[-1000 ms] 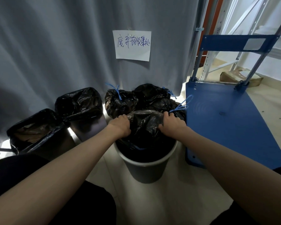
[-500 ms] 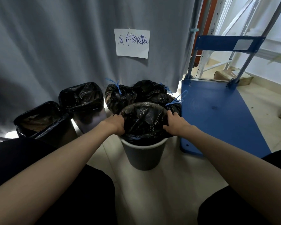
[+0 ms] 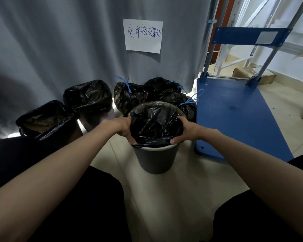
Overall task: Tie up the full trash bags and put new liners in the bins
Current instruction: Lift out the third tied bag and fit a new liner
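2 hands work at the round grey bin (image 3: 156, 160) on the floor just ahead of the knees. The left hand (image 3: 125, 127) grips the black liner (image 3: 154, 123) at the left of the rim, fingers curled over the plastic; the right hand (image 3: 186, 131) pinches it at the right, thumb under the folded hem. Between them the near hem already sits over the lip, while the far edge stands up loose and translucent above the rim. To do this step well, I judge the hands should walk the hem round toward the far side, pulling down evenly so the thin plastic neither tears nor slips back in, then push the slack down into the bin.

Just beyond the hands lie 3 tied bags (image 3: 129, 96) with blue ties. Further left of the left hand stand 2 lined bins (image 3: 87, 96), their liners folded over. Right of the right hand lies a blue cart (image 3: 234, 116). Farthest, a paper sign (image 3: 143, 36) hangs on the grey curtain (image 3: 59, 41).
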The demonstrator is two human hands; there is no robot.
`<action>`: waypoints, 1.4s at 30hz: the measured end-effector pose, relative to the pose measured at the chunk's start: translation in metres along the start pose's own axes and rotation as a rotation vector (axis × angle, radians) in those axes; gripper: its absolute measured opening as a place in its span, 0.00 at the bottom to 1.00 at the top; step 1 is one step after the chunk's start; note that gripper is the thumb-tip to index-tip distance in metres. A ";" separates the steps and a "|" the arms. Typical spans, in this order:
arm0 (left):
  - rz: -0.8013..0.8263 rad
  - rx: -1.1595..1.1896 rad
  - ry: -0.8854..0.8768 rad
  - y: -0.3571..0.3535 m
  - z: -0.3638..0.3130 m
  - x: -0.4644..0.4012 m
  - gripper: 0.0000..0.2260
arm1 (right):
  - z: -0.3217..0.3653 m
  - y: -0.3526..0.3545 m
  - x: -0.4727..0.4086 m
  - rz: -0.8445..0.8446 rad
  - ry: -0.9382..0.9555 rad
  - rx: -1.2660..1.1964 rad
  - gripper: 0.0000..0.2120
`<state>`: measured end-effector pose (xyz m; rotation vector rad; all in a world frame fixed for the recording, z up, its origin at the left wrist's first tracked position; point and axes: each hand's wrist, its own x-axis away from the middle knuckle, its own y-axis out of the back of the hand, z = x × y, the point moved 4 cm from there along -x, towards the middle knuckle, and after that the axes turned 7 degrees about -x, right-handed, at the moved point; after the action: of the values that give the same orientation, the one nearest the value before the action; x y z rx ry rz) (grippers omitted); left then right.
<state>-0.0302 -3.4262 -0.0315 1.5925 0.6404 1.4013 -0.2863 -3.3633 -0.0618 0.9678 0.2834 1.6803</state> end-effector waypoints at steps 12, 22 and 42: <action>-0.153 0.032 -0.064 -0.031 0.001 0.003 0.64 | 0.000 -0.004 0.001 -0.029 0.044 0.006 0.62; -0.198 0.443 -0.103 -0.056 0.006 0.000 0.62 | 0.002 -0.006 0.005 -0.059 0.017 0.037 0.67; -0.458 0.038 -0.495 -0.013 -0.074 0.026 0.08 | 0.053 -0.014 0.015 -0.109 0.297 0.419 0.19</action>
<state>-0.0928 -3.3774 -0.0325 1.6107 0.6736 0.6322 -0.2391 -3.3606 -0.0301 0.9798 0.8989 1.6953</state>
